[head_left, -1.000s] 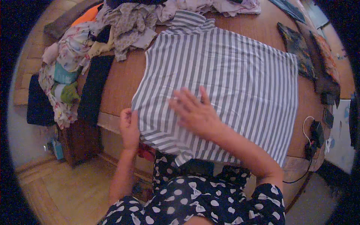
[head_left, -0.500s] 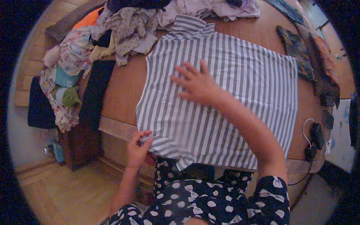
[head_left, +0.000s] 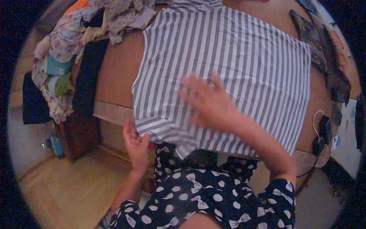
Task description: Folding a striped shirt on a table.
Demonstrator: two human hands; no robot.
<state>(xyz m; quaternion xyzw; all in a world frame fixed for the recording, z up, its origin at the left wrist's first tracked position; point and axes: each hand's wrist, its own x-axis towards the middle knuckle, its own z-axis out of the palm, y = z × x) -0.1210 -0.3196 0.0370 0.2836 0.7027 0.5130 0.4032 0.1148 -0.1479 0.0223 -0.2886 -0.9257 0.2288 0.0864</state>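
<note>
Right hand (head_left: pixel 209 102) spread over a grey-and-white striped shirt (head_left: pixel 248 65), left hand (head_left: pixel 137 143) at its near-left corner

The right hand's fingers are parted and stretched out, palm down above the cloth, pointing away from the body and toward the left. They have hold of nothing that I can see; the hand is blurred, and I can't tell how firmly it presses, if at all. Its forearm slants in from the lower right across the near part of the shirt, the elbow bent and out to the side.

The left hand is half open, fingers curled loosely upward just outside the shirt's edge, the thumb up against the striped sleeve (head_left: pixel 162 128). Whether it pinches any fabric I can't make out. That forearm rises steeply from the lower left.

The shirt lies spread on the brown table (head_left: pixel 119 66), the near sleeve hanging at the front edge, by the wearer's black dress (head_left: pixel 202 187) with white dots and bows. To the left sits a folded black cloth (head_left: pixel 89 72), and past it a floral garment (head_left: pixel 66 44) with a green bundle (head_left: pixel 60 84) on it. On the right, beyond the shirt, are a dark patterned cloth (head_left: pixel 309 44) and, nearer, a black power adapter (head_left: pixel 325 128) beside a white cable (head_left: pixel 315 120).
</note>
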